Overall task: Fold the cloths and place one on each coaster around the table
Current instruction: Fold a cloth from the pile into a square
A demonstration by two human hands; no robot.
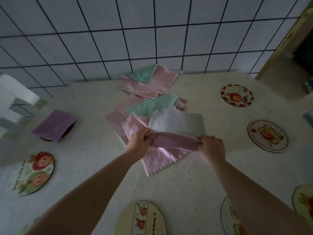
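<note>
Stretching between the two hands, a pink cloth is being held just above the table, near its middle. The left hand is curled around the cloth's left end, and the right hand is pinching the right end, so the folded upper edge is being pulled taut from one fist to the other. Below that edge the rest of the pink cloth is hanging down and lying on the table, its scalloped corner pointing towards the near edge.

Beyond the hands, a pale grey cloth is lying flat, touching the held cloth, and further back a loose pile of pink and green cloths is being left against the tiled wall.

Left of the pile, a folded purple cloth is resting on a coaster that is almost wholly hidden under it. Bare round coasters are lying around the pink cloth: two to its right, one to its left, and one near the table's front edge between the forearms.
</note>
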